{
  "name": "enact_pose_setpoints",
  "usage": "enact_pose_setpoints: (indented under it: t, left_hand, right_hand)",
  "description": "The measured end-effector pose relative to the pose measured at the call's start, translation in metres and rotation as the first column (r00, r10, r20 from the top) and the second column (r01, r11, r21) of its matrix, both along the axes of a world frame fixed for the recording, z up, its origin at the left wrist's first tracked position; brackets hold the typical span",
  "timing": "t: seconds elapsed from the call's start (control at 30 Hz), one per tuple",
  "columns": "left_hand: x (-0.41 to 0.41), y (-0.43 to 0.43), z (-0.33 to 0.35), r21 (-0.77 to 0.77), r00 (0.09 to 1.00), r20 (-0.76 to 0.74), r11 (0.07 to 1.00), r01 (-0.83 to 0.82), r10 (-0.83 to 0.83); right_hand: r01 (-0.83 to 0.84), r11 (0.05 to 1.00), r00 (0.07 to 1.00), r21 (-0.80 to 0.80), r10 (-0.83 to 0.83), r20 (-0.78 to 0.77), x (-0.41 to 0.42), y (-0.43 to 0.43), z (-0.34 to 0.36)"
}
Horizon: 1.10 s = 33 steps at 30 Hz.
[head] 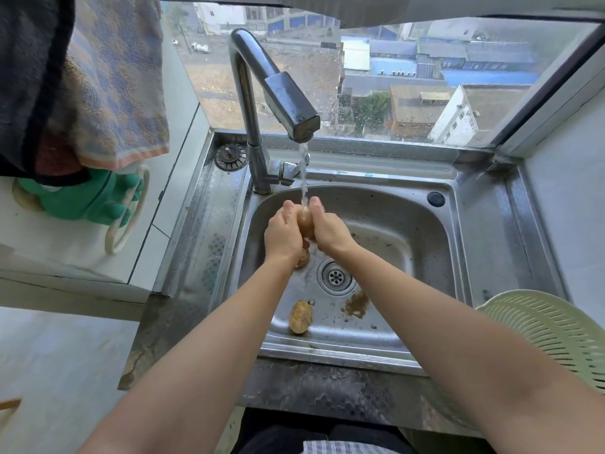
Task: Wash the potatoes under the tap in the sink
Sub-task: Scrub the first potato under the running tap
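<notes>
A potato (pixel 305 222) is gripped between the left hand (pixel 282 235) and right hand (pixel 327 229) under the tap (pixel 291 106) stream, above the sink (pixel 425 244) — another potato (pixel 300 316) is left near the drain (pixel 336 276).

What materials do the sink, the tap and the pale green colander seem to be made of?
Sink: likely stainless steel, brushed grey, with dull reflections.
Tap: metal, apparently chromed, with mirror-like highlights.
Colander: probably plastic, matte pale green, with moulded slots.
</notes>
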<state>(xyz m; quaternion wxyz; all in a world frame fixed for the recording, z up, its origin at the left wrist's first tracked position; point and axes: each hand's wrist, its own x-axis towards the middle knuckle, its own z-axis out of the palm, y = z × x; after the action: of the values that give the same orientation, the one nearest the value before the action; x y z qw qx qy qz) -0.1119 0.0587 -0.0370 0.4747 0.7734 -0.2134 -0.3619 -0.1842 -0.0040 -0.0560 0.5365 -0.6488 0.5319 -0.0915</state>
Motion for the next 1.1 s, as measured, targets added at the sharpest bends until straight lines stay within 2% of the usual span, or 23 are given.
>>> enact_pose_setpoints:
  t: [0.07,0.13,0.2,0.27,0.37,0.47,0.53,0.63,0.7,0.8,0.9,1.0,1.1]
  left_hand:
    - [-0.002,0.003,0.004,0.007,0.991,0.024,0.992,0.128,-0.128]
    - [-0.003,0.004,0.002,0.044,0.984,0.055,0.985,0.168,-0.171]
    - [-0.003,0.000,0.003,0.042,0.995,0.042,0.995,0.087,-0.089]
    - [-0.001,-0.005,0.000,0.043,0.999,0.040,0.999,0.021,-0.022]
    - [0.001,-0.003,0.000,0.042,1.000,-0.002,0.999,-0.016,0.016]
    - [-0.001,0.006,0.000,-0.039,0.995,0.010,0.994,0.104,-0.104]
    - [-0.003,0.007,0.003,-0.036,0.992,0.018,0.992,0.124,-0.124]
    - [0.001,-0.002,0.004,0.086,1.000,-0.011,0.996,0.025,-0.024]
    - [0.005,-0.003,0.001,0.123,0.998,-0.020,0.991,-0.049,0.052]
    - [0.002,0.002,0.006,0.051,0.997,0.034,0.996,0.073,-0.075]
    - [-0.007,0.008,0.012,-0.010,0.966,0.115,0.972,0.234,-0.232]
    - [-0.006,0.004,0.009,0.017,0.979,0.126,0.987,0.161,-0.162]
    - [-0.003,0.000,0.006,0.101,0.995,0.079,0.994,0.047,-0.055]
  right_hand:
    - [0.059,0.998,0.996,-0.030,-0.061,-0.058,-0.001,-0.003,-0.006]
    - [0.041,0.999,0.999,-0.015,-0.041,0.002,-0.003,-0.002,-0.008]
    - [-0.015,1.000,0.991,-0.023,0.018,0.135,-0.004,0.002,-0.004]
    - [-0.086,0.996,0.975,-0.035,0.091,0.204,-0.002,0.008,0.001]
    - [-0.047,0.995,0.992,-0.088,0.056,0.110,0.000,0.004,0.000]
    - [0.093,0.993,0.995,-0.071,-0.094,-0.016,-0.002,-0.006,-0.008]
    - [0.118,0.991,0.993,-0.059,-0.117,0.016,-0.003,-0.006,-0.011]
    - [0.110,0.991,0.985,-0.071,-0.100,0.139,-0.004,0.003,-0.012]
    - [0.043,0.998,0.984,-0.044,-0.035,0.176,-0.004,0.008,-0.011]
    - [0.005,0.999,0.993,-0.042,0.000,0.115,-0.006,0.005,-0.008]
    - [0.073,0.997,0.994,-0.018,-0.071,0.088,-0.005,-0.001,-0.006]
    - [0.106,0.994,0.986,-0.021,-0.103,0.129,-0.004,0.000,-0.006]
    - [-0.015,0.999,0.960,-0.031,0.023,0.279,-0.004,0.006,0.001]
